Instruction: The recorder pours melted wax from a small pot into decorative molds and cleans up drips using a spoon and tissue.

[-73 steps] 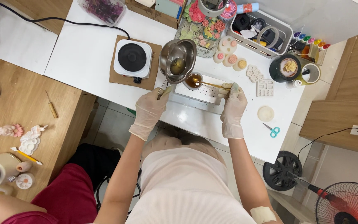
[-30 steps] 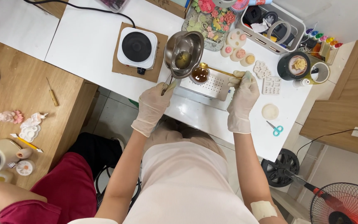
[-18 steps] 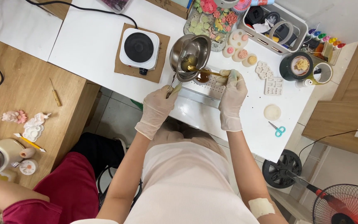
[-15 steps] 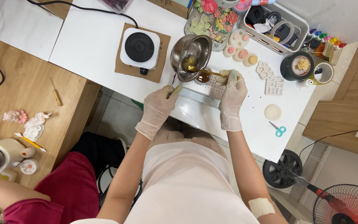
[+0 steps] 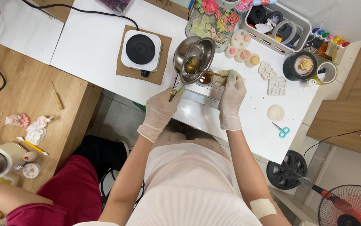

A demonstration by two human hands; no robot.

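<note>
Left hand (image 5: pixel 160 109), in a thin pale glove, clenched around the long handle of a small steel melting pot (image 5: pixel 194 57). The pot is tilted over a small glass cup (image 5: pixel 206 78) of amber liquid; amber liquid also shows inside the pot. Whether liquid is actually running between them — cannot tell.

Right hand (image 5: pixel 231 95), gloved too, fingers curled at the cup's right side, gripping a thin stick (image 5: pixel 215 74) that reaches to the cup. The cup stands on a white perforated tray (image 5: pixel 200 93) near the front edge of the white table (image 5: pixel 88 42), about mid-length.

Left of the pot, well apart: a small electric hot plate (image 5: pixel 140 50) on a square of cardboard (image 5: pixel 163 42). Behind the pot, at the back edge, flower-shaped wax pieces in pink and green (image 5: pixel 214 16). To the right, a white silicone mould (image 5: pixel 277 86), a round white disc (image 5: pixel 276 113), and teal-handled scissors (image 5: pixel 282 130) near the table's front right corner. A grey caddy (image 5: pixel 304 35) at the back right — holds tape rolls.

Another person's arm in a red sleeve (image 5: pixel 42 201) at the wooden bench (image 5: pixel 25 92), lower left.
</note>
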